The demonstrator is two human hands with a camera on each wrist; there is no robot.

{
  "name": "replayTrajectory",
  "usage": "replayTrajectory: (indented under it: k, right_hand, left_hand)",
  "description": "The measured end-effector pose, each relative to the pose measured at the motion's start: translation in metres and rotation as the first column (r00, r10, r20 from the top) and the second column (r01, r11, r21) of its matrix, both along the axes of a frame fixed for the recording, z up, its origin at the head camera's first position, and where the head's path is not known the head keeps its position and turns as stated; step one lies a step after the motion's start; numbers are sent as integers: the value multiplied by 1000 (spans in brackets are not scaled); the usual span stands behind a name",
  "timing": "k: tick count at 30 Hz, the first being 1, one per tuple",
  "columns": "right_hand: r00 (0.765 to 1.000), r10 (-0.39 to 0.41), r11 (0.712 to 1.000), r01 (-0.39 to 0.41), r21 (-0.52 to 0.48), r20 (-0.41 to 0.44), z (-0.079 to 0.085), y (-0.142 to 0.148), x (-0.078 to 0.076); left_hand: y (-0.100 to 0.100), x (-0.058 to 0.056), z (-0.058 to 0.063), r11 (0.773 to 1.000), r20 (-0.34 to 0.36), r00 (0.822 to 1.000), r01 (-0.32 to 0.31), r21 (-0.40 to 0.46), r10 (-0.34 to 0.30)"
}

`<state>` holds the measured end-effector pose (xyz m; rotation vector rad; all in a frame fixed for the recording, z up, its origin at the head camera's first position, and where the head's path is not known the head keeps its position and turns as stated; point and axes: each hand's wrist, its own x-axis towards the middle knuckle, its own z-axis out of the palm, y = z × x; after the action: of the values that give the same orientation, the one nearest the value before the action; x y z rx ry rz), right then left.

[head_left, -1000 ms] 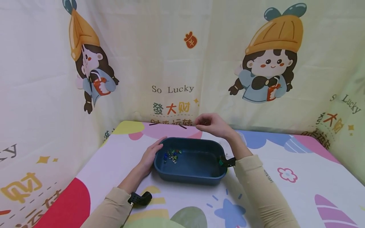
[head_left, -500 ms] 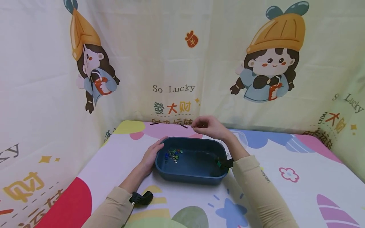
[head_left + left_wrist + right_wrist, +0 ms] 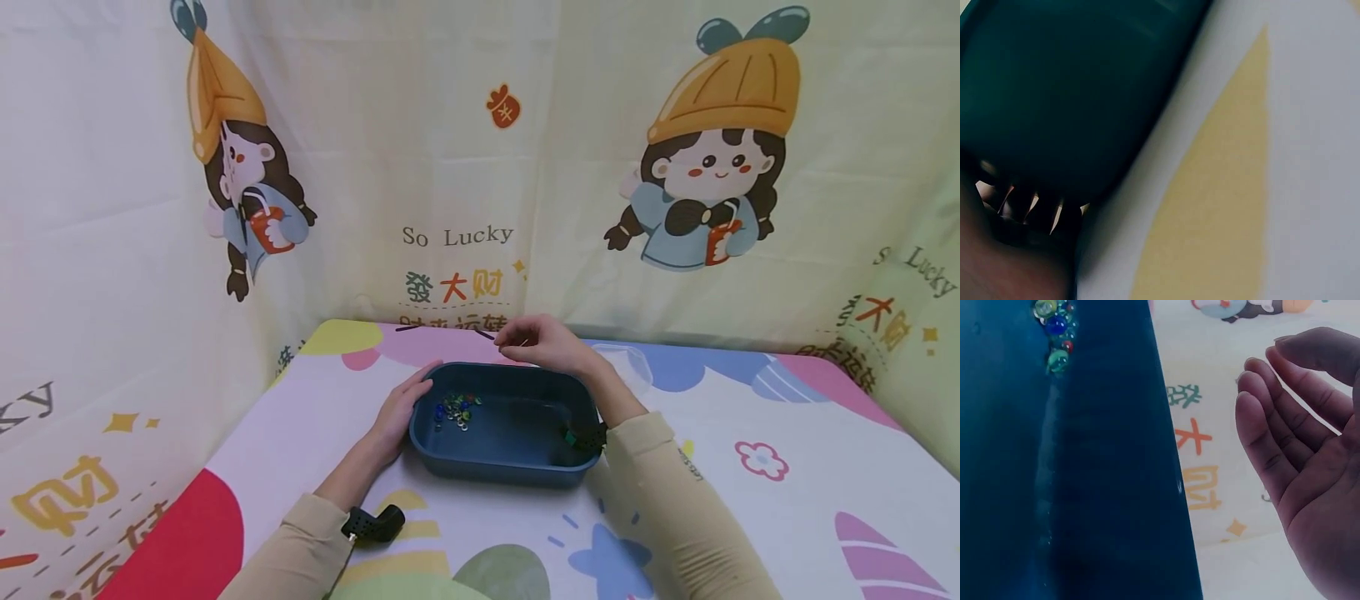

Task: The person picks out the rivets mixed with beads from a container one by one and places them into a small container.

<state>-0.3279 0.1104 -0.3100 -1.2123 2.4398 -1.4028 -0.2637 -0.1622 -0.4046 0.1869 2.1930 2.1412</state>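
Marbles (image 3: 1056, 325) in blue, green, yellow and red lie bunched in the left part of the dark blue tub (image 3: 498, 473), which stands on the desk (image 3: 757, 517) a little in from its far edge. Your left hand (image 3: 388, 421) grips the tub's left end, thumb at the rim; in the left wrist view its fingers are dark and partly hidden. Your right hand (image 3: 542, 343) hangs just beyond the tub's far rim, near the desk's far edge. Its grip is narrow, with loosely bent fingers and the thumb tip close to the forefinger; you cannot tell whether they meet. Two short dark strips (image 3: 407, 327) lie along the desk's far edge, left of that hand. Behind that edge hangs a printed curtain (image 3: 450, 167).
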Motion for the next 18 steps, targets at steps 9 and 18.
replayTrajectory:
  k: [9,18]
  right_hand:
    - [998,37,999,-35,42,-48,-8,-7,-1]
    - [997,74,992,-70,105,-36,-12,-14,-3]
  left_hand:
    - [3,1,1,1000,-7,1000,3,4,-3]
    - [3,1,0,1000,-9,1000,-12,10,12]
